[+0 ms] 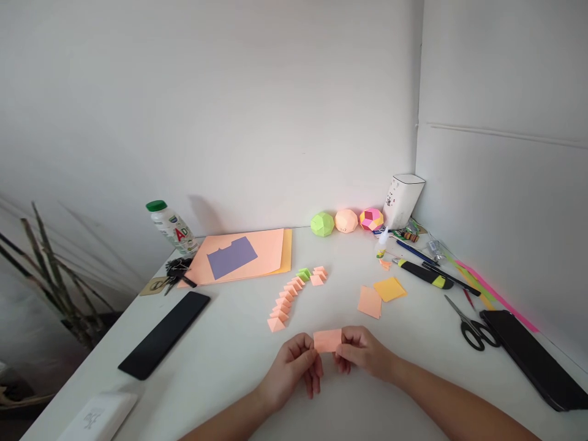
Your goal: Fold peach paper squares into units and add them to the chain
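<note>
A small peach paper rectangle (327, 341) is stretched between my two hands, above the table near its front. My left hand (294, 365) pinches its left end, and my right hand (361, 351) grips the right end between thumb and fingers. Beyond my left hand, a curved row of folded peach paper pieces (283, 302) stands on the table. Green folded pieces (304, 274) sit at the row's far end, with a few more peach folded pieces (318, 275) beside them. Flat peach sheets (370, 302) and yellow sheets (390, 289) lie past my right hand.
Scissors (472, 324), a black case (533, 358) and a utility knife (425, 273) lie right. A glue bottle (382, 245) stands near paper balls (346, 221) by the wall. Left are a phone-like black slab (164, 335), large peach sheets (269, 248), keys (177, 269) and a bottle (172, 228).
</note>
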### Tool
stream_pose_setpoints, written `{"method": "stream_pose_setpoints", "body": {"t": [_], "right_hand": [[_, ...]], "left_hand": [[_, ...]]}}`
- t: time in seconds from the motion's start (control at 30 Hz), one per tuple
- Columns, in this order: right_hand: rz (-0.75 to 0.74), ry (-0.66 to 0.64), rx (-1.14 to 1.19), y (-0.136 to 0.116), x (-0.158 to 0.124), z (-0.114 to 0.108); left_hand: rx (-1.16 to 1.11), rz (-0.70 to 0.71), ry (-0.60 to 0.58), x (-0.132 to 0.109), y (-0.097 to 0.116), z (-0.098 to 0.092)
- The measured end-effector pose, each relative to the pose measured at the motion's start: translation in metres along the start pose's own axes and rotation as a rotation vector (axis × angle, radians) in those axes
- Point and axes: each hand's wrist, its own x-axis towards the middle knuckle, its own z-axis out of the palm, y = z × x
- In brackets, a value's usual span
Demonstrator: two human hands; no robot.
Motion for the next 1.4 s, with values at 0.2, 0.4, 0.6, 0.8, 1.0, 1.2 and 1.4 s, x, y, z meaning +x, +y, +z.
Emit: {"method": "stream_pose_setpoints", "body": {"t": [0.2, 0.4, 0.6, 0.8, 1.0, 1.2, 1.4], "right_hand": [[-0.006, -0.001, -0.018, 0.001, 0.000, -0.001], [-0.024, -0.002, -0.036, 0.002, 0.000, 0.000], [-0.011, 0.006, -0.044, 0.003, 0.000, -0.001], [-0.019, 0.010, -0.077, 0.005, 0.001, -0.003], [-0.007, -0.013, -0.226, 0.002, -0.003, 0.000], [-0.028, -0.031, -0.207, 0.002, -0.003, 0.001], [-0.116, -0.013, -0.192, 0.005, -0.004, 0.003]], "left_hand": [[-0.008, 0.021, 0.016, 0.000, 0.000, 0.001], [-0.017, 0.031, 0.017, 0.001, 0.000, 0.002], [-0.038, 0.042, 0.016, 0.001, 0.001, 0.001], [-0.093, 0.117, 0.074, 0.003, -0.001, 0.003], [0.004, 0.167, 0.060, 0.002, -0.008, 0.003], [0.036, 0.186, 0.037, 0.003, -0.012, 0.002], [0.069, 0.188, 0.030, 0.003, -0.009, 0.001]]}}
